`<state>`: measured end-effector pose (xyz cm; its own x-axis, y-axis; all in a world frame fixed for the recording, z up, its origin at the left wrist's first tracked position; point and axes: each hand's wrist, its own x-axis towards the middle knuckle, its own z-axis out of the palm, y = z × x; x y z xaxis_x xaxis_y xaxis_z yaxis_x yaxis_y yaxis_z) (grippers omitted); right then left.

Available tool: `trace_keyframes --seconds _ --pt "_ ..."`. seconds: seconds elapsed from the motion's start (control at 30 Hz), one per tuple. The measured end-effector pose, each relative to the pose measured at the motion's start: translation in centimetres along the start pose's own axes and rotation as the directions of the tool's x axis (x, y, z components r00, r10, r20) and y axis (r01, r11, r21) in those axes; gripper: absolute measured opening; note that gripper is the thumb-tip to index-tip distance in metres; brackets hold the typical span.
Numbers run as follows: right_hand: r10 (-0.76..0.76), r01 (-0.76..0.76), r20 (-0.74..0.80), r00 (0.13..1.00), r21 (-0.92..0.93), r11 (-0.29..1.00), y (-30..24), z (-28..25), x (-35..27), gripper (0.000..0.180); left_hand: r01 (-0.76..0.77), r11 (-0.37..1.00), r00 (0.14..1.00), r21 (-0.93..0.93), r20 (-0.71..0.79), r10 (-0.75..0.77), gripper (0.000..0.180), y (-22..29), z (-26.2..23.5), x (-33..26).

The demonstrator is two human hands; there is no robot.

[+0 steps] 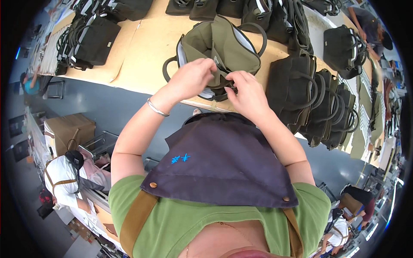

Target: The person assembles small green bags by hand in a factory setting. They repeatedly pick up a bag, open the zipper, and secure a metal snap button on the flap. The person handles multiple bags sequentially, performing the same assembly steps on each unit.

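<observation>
A dark handbag (243,55) with an olive lining stands open on the table before me, its two looped handles spread to either side. Over its near edge, my left hand (192,78) is closed, with curled fingers at the lining. My right hand (248,93) pinches the near rim of the same bag, thumb and forefinger close together. Both hands are only a little apart. Just what lies between the fingertips is partly hidden. White material shows inside the bag's sides and below my left hand.
Several dark handbags (294,81) crowd the table at the right. Another group (97,41) stands at the far left, and more bags (258,15) line the back. The brown-covered table (129,64) ends just in front of me. Other people work at both sides.
</observation>
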<state>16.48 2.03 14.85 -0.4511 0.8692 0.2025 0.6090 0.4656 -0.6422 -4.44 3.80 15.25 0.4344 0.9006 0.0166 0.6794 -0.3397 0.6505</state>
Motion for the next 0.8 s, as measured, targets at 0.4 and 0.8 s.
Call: trace_keyframes --seconds 0.4,0.8 --pt "0.164 -0.14 -0.082 0.983 0.241 0.96 1.5 0.9 0.6 0.018 0.061 0.981 0.998 0.185 -0.027 -0.057 0.029 0.2 3.4 1.2" --pt "0.115 -0.1 0.094 0.989 -0.148 0.984 0.2 1.0 1.6 0.018 -0.087 0.994 0.995 -0.071 -0.064 0.082 0.015 0.5 -0.9 0.4"
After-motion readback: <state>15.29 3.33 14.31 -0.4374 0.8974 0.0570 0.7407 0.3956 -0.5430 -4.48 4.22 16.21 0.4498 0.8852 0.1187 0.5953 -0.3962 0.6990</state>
